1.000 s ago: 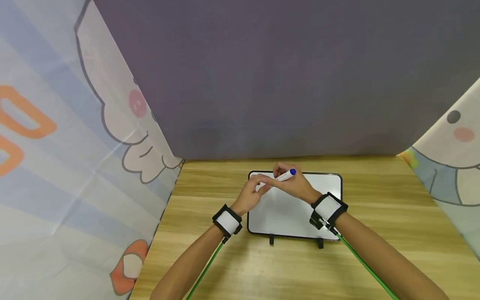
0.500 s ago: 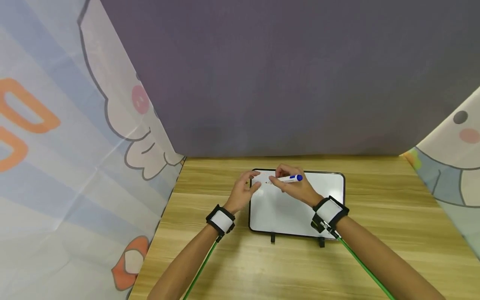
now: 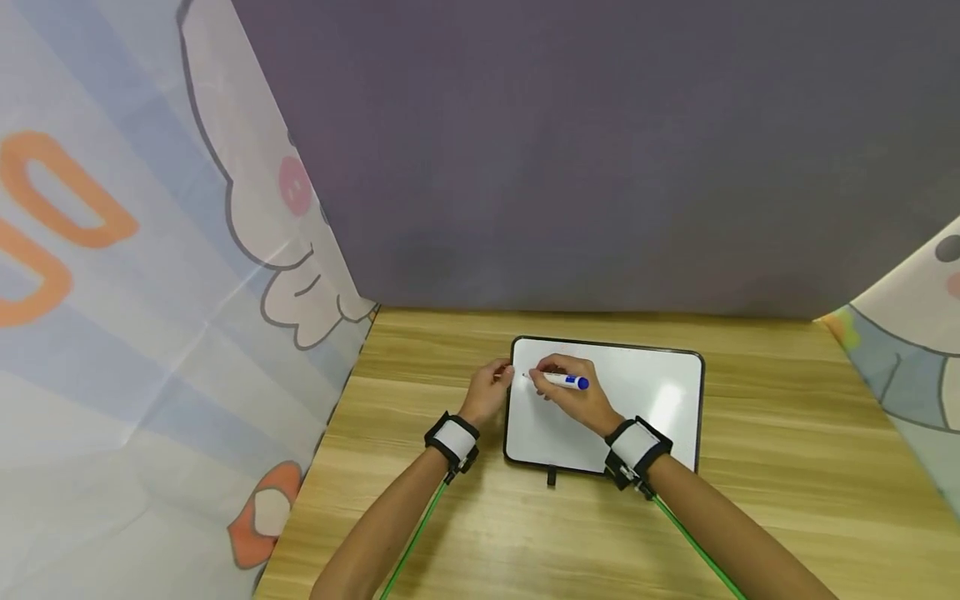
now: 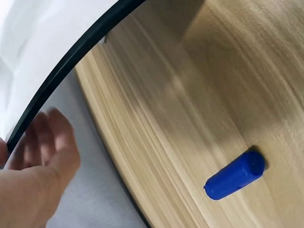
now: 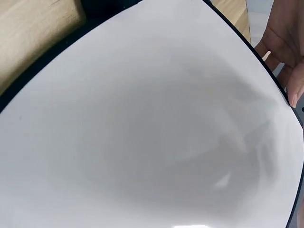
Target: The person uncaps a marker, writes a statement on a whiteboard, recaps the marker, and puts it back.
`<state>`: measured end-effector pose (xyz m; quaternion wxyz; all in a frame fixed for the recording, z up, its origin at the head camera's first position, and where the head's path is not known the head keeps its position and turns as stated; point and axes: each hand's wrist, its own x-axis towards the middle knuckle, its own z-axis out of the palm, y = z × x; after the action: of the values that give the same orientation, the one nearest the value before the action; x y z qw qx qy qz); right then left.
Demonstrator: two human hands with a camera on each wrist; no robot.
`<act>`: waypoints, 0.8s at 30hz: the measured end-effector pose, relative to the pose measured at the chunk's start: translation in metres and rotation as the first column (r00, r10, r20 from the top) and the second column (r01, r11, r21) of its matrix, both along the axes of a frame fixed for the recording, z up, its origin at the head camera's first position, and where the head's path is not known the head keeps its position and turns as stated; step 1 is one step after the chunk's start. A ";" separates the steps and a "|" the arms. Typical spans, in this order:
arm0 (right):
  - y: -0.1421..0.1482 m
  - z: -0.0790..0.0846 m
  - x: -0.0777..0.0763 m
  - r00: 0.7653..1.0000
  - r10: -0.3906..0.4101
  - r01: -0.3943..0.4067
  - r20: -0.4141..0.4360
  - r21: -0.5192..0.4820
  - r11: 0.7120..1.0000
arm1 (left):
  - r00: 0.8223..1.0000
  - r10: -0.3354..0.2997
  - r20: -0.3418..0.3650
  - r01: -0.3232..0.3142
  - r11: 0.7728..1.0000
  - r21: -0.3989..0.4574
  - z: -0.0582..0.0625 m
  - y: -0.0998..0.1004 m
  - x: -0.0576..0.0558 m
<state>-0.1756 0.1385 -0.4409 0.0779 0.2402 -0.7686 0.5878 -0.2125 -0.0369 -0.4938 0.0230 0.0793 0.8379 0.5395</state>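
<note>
A whiteboard [image 3: 622,417] with a thin black frame stands on the wooden table. My left hand [image 3: 486,392] grips its left edge, thumb at the front and fingers curled behind the frame, as the left wrist view [image 4: 38,175] shows. My right hand [image 3: 573,392] pinches a white marker [image 3: 562,380] with a blue end. The marker's bare tip points left, close over the upper left of the board. A blue marker cap [image 4: 236,175] lies on the table in the left wrist view; it is hidden in the head view. In the right wrist view the board's white surface [image 5: 142,118] fills most of the frame.
A small black foot [image 3: 551,476] sticks out under the board's lower edge. The wooden table [image 3: 480,542] runs back to a dark grey wall [image 3: 570,167]. Printed cloth panels [image 3: 150,375] stand at the sides. Green cords [image 3: 412,542] trail from both wristbands.
My hands were together at the marker, then parted. The left hand has gone to the board's left edge and taken hold; the right has lowered the marker slightly. The head view has shifted.
</note>
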 end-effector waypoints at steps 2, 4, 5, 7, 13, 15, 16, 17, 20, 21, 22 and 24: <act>-0.002 -0.002 0.000 1.000 -0.009 0.010 0.017 -0.024 1.000 | 1.000 -0.005 -0.024 0.005 1.000 -0.031 -0.001 0.001 0.000; -0.003 -0.004 0.000 0.999 -0.025 0.026 0.031 -0.040 0.999 | 0.999 -0.006 -0.041 0.004 0.999 -0.041 0.000 0.002 0.001; -0.003 -0.005 -0.001 0.999 -0.033 0.035 0.035 -0.044 0.998 | 0.999 -0.007 -0.050 0.005 0.999 -0.044 0.001 0.002 0.001; -0.004 -0.006 -0.001 0.998 -0.048 0.050 0.040 -0.047 0.998 | 0.998 -0.008 -0.060 0.005 0.999 -0.050 0.002 0.002 0.001; -0.009 -0.010 -0.002 0.996 -0.075 0.077 0.047 -0.045 0.996 | 0.999 -0.006 -0.052 0.003 0.999 -0.049 0.004 -0.001 0.005; -0.010 -0.012 -0.003 0.996 -0.081 0.083 0.044 -0.046 0.996 | 0.999 -0.005 -0.044 0.003 0.999 -0.036 0.004 -0.002 0.006; -0.011 -0.013 -0.003 0.996 -0.083 0.085 0.042 -0.046 0.995 | 0.999 -0.004 -0.039 0.003 1.000 -0.029 0.003 -0.002 0.006; -0.011 -0.013 -0.003 0.995 -0.086 0.087 0.041 -0.044 0.995 | 0.999 -0.004 -0.037 0.004 1.000 -0.024 0.003 -0.003 0.007; -0.013 -0.015 -0.004 0.994 -0.095 0.096 0.045 -0.029 0.995 | 1.000 -0.007 -0.029 0.006 1.000 -0.011 0.001 -0.005 0.008; -0.014 -0.015 -0.004 0.994 -0.097 0.098 0.047 -0.023 0.995 | 1.000 -0.006 -0.027 0.006 1.000 -0.010 0.000 -0.005 0.008; -0.014 -0.015 -0.004 0.994 -0.099 0.100 0.048 -0.020 0.995 | 1.000 -0.006 -0.024 0.006 1.000 -0.008 0.000 -0.005 0.008; -0.015 -0.016 -0.003 0.994 -0.101 0.102 0.044 -0.019 0.995 | 1.000 -0.007 -0.021 0.006 1.000 -0.009 0.000 -0.005 0.008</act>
<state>-0.1789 0.1237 -0.4565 0.0937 0.1874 -0.7750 0.5962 -0.2040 -0.0421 -0.4937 0.0161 0.0877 0.8401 0.5350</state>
